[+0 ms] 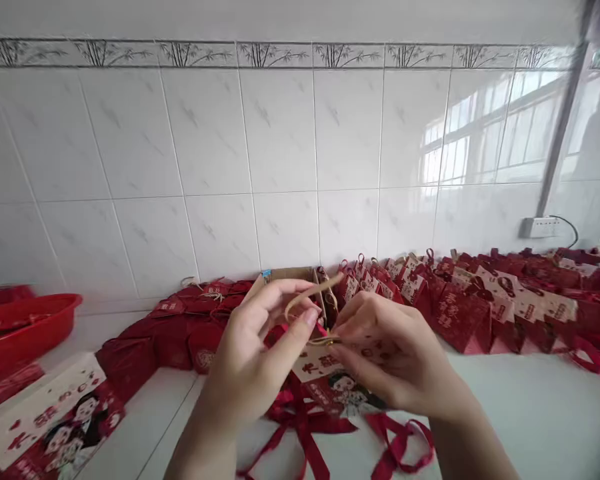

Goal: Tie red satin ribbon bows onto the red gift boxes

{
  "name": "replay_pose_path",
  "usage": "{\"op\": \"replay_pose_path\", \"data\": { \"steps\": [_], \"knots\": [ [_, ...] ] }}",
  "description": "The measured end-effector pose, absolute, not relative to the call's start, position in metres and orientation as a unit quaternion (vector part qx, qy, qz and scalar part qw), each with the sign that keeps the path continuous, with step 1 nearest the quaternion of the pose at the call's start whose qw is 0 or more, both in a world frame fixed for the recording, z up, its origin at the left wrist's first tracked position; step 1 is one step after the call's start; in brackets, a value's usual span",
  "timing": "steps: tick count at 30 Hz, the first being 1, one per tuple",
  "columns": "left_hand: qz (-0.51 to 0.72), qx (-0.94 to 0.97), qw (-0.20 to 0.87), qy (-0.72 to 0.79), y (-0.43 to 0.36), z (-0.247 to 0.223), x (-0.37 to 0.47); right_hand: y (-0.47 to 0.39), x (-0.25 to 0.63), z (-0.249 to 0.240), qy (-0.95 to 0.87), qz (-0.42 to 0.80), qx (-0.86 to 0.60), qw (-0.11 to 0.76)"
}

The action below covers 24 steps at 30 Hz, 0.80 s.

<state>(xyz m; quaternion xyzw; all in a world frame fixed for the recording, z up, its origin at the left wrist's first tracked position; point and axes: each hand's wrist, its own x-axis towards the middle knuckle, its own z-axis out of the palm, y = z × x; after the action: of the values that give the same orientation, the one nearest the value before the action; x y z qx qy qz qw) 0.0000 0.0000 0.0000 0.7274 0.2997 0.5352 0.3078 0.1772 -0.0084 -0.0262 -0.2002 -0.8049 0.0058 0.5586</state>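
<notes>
In the middle of the head view, my left hand [253, 353] is closed, with a tan ribbon [310, 291] looped past its thumb and fingers. My right hand [397, 353] pinches the ribbon's thin cord beside a small gold bead or bell [331, 341]. Just below and behind both hands stands a red and cream gift box [325, 387] with cartoon figures printed on it. My fingers cover part of its top. Dark red ribbon [307, 433] lies in loose strands in front of the box, and another red ribbon loop [400, 447] rests to the right.
Rows of finished-looking red gift boxes [463, 317] line the wall on the right. More red boxes [173, 340] are stacked at left. A red basin [35, 333] and a printed gift bag [45, 413] sit far left. Behind my hands is a cardboard box [290, 274].
</notes>
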Motion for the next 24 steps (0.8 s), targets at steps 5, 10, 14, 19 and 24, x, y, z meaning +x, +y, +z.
{"op": "replay_pose_path", "data": {
  "steps": [5,10,14,19,24],
  "knots": [
    [0.527,0.747,0.256,0.314,0.002,0.003,-0.002,-0.007,0.179,-0.026,-0.798,-0.033,-0.184,0.573],
    [0.578,0.711,0.273,0.293,-0.003,-0.001,0.004,-0.007,0.177,-0.025,-0.798,-0.05,-0.167,0.577],
    [0.604,0.667,0.321,0.294,-0.009,-0.002,0.012,-0.006,0.175,-0.025,-0.803,-0.063,-0.154,0.572],
    [0.599,0.681,0.284,0.312,-0.009,-0.002,0.011,-0.005,0.173,-0.025,-0.806,-0.078,-0.146,0.568],
    [0.556,0.728,0.292,0.276,-0.008,-0.002,0.006,-0.005,0.175,-0.026,-0.809,-0.083,-0.143,0.564]
  ]
}}
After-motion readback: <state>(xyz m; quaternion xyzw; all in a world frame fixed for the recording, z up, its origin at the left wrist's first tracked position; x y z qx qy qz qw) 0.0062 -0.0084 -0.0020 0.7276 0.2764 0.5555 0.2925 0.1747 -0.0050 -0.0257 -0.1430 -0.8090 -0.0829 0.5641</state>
